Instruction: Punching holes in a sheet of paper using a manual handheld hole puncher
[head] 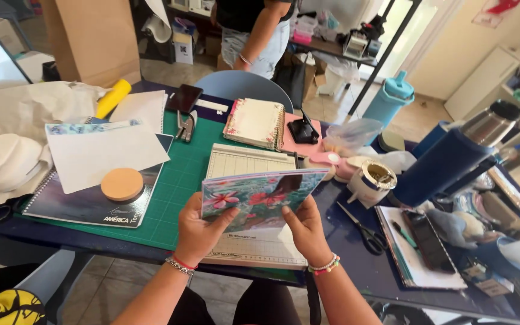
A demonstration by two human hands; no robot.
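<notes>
A floral card is held up between both hands over the near edge of the table. The left hand is closed on the card's lower left corner, thumb on the front face. The right hand is closed on its lower right edge, thumb likewise laid on the front. The card is tilted, its top edge raised toward the camera's far side, and it is kept above a paper trimmer that lies on a green cutting mat.

Left of the mat, a spiral notebook is seen with a white sheet and a round wooden disc resting on it. A yellow tube lies farther back. A second notebook with a floral border is set behind the trimmer. To the right, scissors lie on the table beside a tape roll, and a dark blue flask is laid on its side. Another person stands beyond the table.
</notes>
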